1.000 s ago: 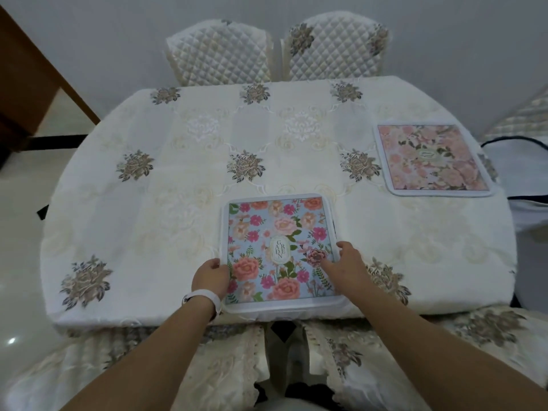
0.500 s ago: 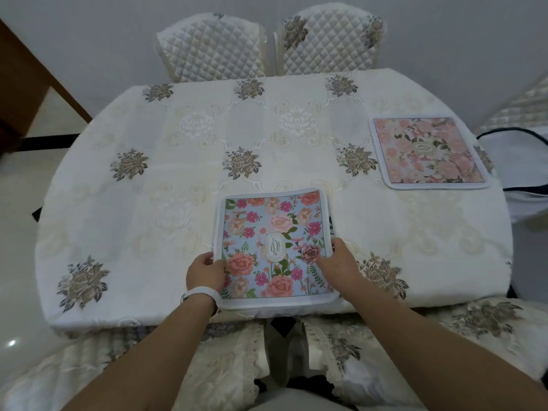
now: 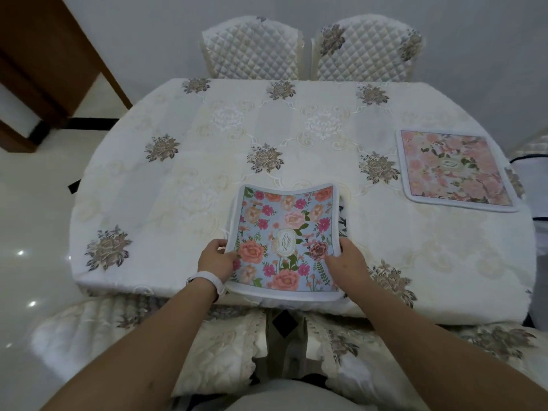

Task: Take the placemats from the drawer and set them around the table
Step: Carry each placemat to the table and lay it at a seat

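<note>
Blue floral placemat (image 3: 284, 238) hangs bowed over the near edge of the table (image 3: 178, 188), with your left hand (image 3: 215, 259) and right hand (image 3: 345, 262) each pinching a side. Keep both grips even and lay it flat, square to that edge, well apart from the pink placemat (image 3: 453, 169) at the table's right end.

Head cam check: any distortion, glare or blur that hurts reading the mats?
Head view: strong fisheye, table edges bow; light flat, shadows faint; glare only as small spots on the floor; blue mat sharp, its label legible; pink mat softer, its label unreadable.
</note>
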